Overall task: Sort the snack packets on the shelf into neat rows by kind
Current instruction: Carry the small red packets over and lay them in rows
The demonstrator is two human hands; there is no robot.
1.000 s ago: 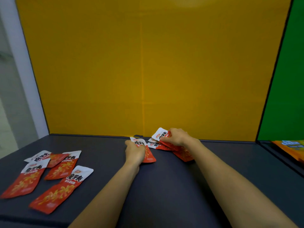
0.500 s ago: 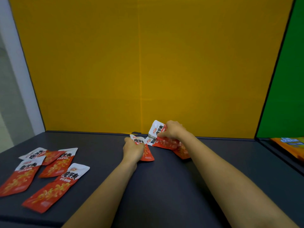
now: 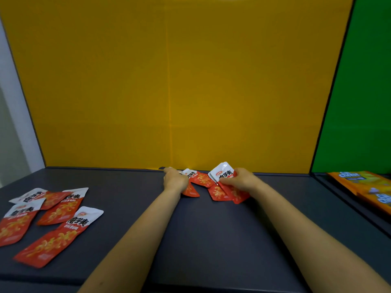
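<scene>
A fan of red packets [image 3: 222, 192], centre frame by the back edge of the shelf [image 3: 211, 240], is pinched in the curled fingers of the right hand [image 3: 241, 180]; the slick film could slip and scatter them. The left hand [image 3: 175, 179] covers another packet [image 3: 190, 190], its fingers hidden, so their grip cannot be told.

Red-white snack packets [image 3: 59, 210] seen as glossy plastic film, highlights on white tops. Shelf [image 3: 211, 240] surface matt, dark grey, smooth. Yellow back panel [image 3: 169, 81] matt, creased.
</scene>
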